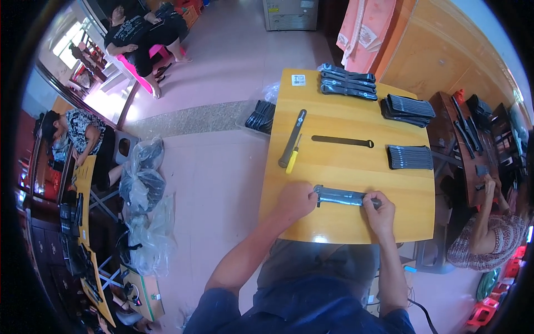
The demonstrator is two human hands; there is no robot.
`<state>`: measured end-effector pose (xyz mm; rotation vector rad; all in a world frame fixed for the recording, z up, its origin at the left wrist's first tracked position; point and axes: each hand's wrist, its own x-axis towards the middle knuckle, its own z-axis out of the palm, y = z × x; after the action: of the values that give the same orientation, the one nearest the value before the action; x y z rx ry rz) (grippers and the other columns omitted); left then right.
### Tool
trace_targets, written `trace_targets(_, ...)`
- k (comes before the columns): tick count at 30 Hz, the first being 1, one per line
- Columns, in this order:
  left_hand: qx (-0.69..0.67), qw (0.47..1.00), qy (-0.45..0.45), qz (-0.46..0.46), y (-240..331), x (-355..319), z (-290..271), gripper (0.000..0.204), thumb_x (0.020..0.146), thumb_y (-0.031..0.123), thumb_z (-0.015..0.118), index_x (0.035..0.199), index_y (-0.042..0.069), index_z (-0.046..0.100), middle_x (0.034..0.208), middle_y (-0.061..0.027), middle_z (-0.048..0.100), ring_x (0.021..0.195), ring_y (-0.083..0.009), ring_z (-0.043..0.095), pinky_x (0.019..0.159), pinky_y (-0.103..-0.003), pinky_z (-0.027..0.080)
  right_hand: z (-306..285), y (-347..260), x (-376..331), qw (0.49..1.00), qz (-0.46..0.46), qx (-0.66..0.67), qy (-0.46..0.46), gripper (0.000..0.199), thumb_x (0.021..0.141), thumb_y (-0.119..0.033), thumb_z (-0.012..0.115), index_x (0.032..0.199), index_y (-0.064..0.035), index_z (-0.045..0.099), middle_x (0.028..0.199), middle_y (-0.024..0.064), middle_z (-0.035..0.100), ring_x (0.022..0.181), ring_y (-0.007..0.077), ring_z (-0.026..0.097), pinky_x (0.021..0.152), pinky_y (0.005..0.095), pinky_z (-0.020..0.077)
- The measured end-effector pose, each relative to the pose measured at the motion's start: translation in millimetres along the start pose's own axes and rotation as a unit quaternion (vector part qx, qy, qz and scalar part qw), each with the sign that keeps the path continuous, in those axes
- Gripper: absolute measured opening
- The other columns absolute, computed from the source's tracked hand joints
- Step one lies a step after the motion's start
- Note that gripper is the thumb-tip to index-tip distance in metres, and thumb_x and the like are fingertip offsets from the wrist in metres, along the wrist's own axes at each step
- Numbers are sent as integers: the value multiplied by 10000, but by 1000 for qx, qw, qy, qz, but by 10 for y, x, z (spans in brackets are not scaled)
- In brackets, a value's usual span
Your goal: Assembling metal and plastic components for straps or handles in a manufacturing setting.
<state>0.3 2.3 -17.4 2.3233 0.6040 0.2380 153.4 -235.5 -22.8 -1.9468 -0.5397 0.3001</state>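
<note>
Between my hands, a grey-black strap (340, 196) is stretched flat near the table's front edge. My left hand (297, 200) is closed on its left end, and my right hand (380, 212) pinches the other end between thumb and fingers. Whether it is one strap or several layers, I cannot tell. Beyond them lies a single black strap with a ring at one end (340, 141). To its left, a screwdriver with a yellow handle (291, 161) rests against another dark strap (293, 136). A stack of straps (410, 157) sits at the table's right side.
More strap bundles (348, 82) and a strap pile (408, 109) occupy the far part of the yellow table (283, 211). A bag of black straps (259, 117) stands left of it. People sit at a left bench (86, 131), a pink chair (133, 72) and a right table (470, 178).
</note>
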Motion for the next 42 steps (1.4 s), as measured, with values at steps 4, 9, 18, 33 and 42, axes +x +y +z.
trace_targets(4,2,1000,-24,-18,28,3,-20,238,867,244,685,783,22,706,750,-203,684,709,-399,685,674,-506,534,9,-42,-6,1000,-5,-2,4,78,945,-87,728,915,-18,707,717,-26,635,666,52,552,626,241,472)
trace_targets(9,-10,999,-28,-24,45,-14,-53,247,883,252,679,791,24,700,770,-207,692,742,-399,693,699,-514,538,8,-128,-19,1000,6,-1,3,80,940,-89,734,903,-23,706,707,-24,631,660,48,547,612,240,464)
trace_targets(18,9,997,-48,-61,126,-32,-106,224,884,254,656,841,44,718,821,-200,717,793,-408,705,731,-523,558,3,-184,-22,1000,2,-16,7,76,939,-88,732,909,-23,706,690,-12,619,648,54,537,598,247,456)
trace_targets(33,9,994,-59,-90,241,-42,-166,192,902,259,676,858,78,726,779,-157,723,747,-374,710,727,-493,560,58,-239,-21,998,2,-61,34,94,903,-115,758,896,-35,709,655,37,635,581,93,564,565,275,477)
trace_targets(42,-24,996,-21,-85,255,-77,-152,177,875,218,726,841,46,709,696,-154,685,627,-328,684,603,-428,534,73,-221,-24,997,-9,-71,37,91,905,-90,762,878,-44,688,679,11,639,622,68,569,587,258,478)
